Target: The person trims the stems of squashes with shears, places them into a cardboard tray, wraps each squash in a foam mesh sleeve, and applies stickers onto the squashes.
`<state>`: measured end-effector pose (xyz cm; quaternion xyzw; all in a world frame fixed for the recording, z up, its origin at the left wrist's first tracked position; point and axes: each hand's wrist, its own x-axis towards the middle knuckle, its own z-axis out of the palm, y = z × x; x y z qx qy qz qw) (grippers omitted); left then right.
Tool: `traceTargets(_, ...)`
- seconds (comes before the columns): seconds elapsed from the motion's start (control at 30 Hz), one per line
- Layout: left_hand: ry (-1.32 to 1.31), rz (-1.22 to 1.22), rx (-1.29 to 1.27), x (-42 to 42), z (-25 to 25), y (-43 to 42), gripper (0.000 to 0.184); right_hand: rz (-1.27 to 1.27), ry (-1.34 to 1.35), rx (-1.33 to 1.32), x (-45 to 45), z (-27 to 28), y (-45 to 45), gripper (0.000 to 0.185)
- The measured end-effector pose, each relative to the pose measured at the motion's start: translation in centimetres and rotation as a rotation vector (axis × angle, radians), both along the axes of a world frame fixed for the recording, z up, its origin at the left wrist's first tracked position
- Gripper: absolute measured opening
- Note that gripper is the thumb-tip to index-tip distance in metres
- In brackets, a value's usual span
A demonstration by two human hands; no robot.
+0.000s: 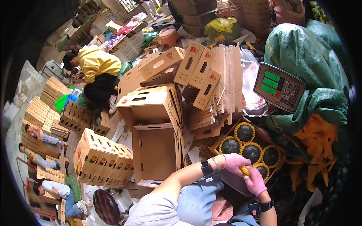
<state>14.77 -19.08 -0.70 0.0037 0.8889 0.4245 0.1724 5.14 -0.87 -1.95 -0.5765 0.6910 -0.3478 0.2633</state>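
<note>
Both my hands wear pink gloves and meet over the near side of an open cardboard box (215, 145). My left hand (235, 163) and my right hand (255, 181) have their fingers closed on a yellow foam net (245, 171) between them; whether something is inside it is hidden. In the box lie several dark green squashes, such as this one (245, 132), each ringed by yellow foam netting. One squash (261, 171) sits right beside my hands.
A scale display (279, 86) stands behind the box, against green sacks (301, 49). Flattened cardboard (230, 83) is stacked ahead. Open empty boxes (155, 152) stand at left, near packed cartons (102, 160). A person in yellow (96, 64) crouches further off. Orange netting (316, 135) hangs at right.
</note>
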Motion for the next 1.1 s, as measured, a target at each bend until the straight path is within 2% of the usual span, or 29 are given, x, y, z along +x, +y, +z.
traceTargets(0.03, -0.023, -0.061, -0.208, -0.7, 0.4, -0.1, 0.048, -0.096, -0.219, 0.165, -0.3, 0.0, 0.1, 0.040)
traceTargets(0.07, -0.045, -0.120, -0.414, -1.1, 0.8, 0.0, 0.050, -0.208, -0.306, 0.190, -0.5, -0.7, -0.2, 0.034)
traceTargets(0.13, 0.181, -0.004, -0.417, -0.9, 0.3, -0.3, 0.054, -0.306, -0.574, 0.380, -2.0, -1.1, -0.9, 0.036)
traceTargets(0.17, 0.230, 0.036, -0.344, -1.0, 0.2, -0.2, 0.052, -0.239, -0.540, 0.272, -2.4, -1.9, -1.3, 0.038)
traceTargets(0.2, 0.275, 0.074, -0.271, -0.9, 0.0, -0.1, 0.049, -0.158, -0.479, 0.305, -3.2, -2.3, -1.3, 0.043)
traceTargets(0.3, 0.249, 0.030, -0.081, -1.2, -3.3, -0.4, 0.043, -0.188, 0.062, 0.432, -2.2, -1.2, -2.4, 0.041)
traceTargets(0.33, 0.276, 0.038, -0.121, -1.4, -3.0, -0.5, 0.033, -0.224, 0.268, 0.462, -1.0, -0.4, -2.9, 0.040)
traceTargets(0.37, 0.299, -0.014, -0.267, -1.4, -2.9, -0.6, 0.028, -0.268, 0.369, 0.404, 0.3, -1.6, -2.9, 0.033)
traceTargets(0.43, 0.405, -0.067, -0.505, -1.3, -0.8, -0.5, 0.018, -0.225, 0.395, 0.258, 1.1, -3.3, -2.2, 0.028)
traceTargets(0.47, 0.470, -0.052, -0.486, -1.1, -2.6, -0.3, 0.015, -0.202, 0.387, 0.198, 0.8, -3.6, -1.7, 0.027)
traceTargets(0.53, 0.517, -0.069, -0.367, -0.8, -3.5, -0.1, 0.015, -0.062, 0.304, 0.209, -0.8, -1.9, -1.6, 0.026)
traceTargets(0.6, 0.572, -0.058, -0.114, -0.4, -3.5, -0.1, 0.020, 0.141, 0.046, 0.066, -3.2, -1.1, -1.4, 0.024)
traceTargets(0.63, 0.613, -0.081, -0.014, -0.5, -3.3, -0.1, 0.016, 0.174, 0.100, 0.102, -4.0, -1.7, -1.4, 0.022)
traceTargets(0.67, 0.537, -0.123, 0.016, -0.4, -2.2, 0.0, 0.012, 0.220, 0.152, 0.141, -3.9, -2.1, -1.1, 0.020)
traceTargets(0.7, 0.473, -0.103, 0.115, -0.4, -2.2, 0.3, 0.012, 0.124, 0.253, 0.313, -2.2, -1.4, -1.5, 0.019)
traceTargets(0.73, 0.381, -0.117, 0.045, -0.6, -2.6, 0.2, 0.014, 0.046, 0.351, 0.483, -1.0, -0.8, -2.1, 0.018)
traceTargets(0.8, 0.393, -0.093, 0.024, -0.5, -3.2, 0.4, 0.012, 0.047, 0.277, 0.501, -1.1, -0.3, -2.0, 0.018)
traceTargets(0.87, 0.296, -0.020, 0.037, -0.4, -2.9, 0.6, 0.011, 0.080, 0.205, 0.482, -2.3, 0.0, -2.3, 0.018)
traceTargets(0.9, 0.304, -0.043, -0.039, -0.3, -3.8, 0.4, 0.015, 0.002, -0.124, 0.116, -4.6, 0.3, -1.3, 0.020)
traceTargets(0.93, 0.341, -0.055, -0.158, -0.4, -3.2, 0.5, 0.015, -0.229, -0.071, -0.136, -7.2, 1.1, -0.7, 0.026)
traceTargets(0.97, 0.379, -0.067, -0.274, -0.7, -2.2, 1.1, 0.015, -0.639, 0.122, -0.277, -9.9, 2.2, -0.1, 0.021)
traceTargets(1.0, 0.415, -0.075, -0.385, -0.8, -1.2, 1.7, 0.014, -0.981, 0.484, -0.296, -13.3, 2.5, 0.6, 0.020)
traceTargets(1.03, 0.520, -0.148, -0.413, -1.1, -0.5, 2.1, 0.014, -1.243, 0.581, -0.172, -16.6, 2.5, 1.4, 0.020)
traceTargets(1.07, 0.456, -0.171, -0.403, -0.9, -0.9, 2.3, 0.013, -1.284, 0.772, -0.223, -19.3, 4.0, 2.2, 0.029)
traceTargets(1.1, 0.393, -0.193, -0.395, -0.7, -1.6, 2.4, 0.013, -1.252, 0.906, -0.143, -22.0, 4.0, 2.9, 0.029)
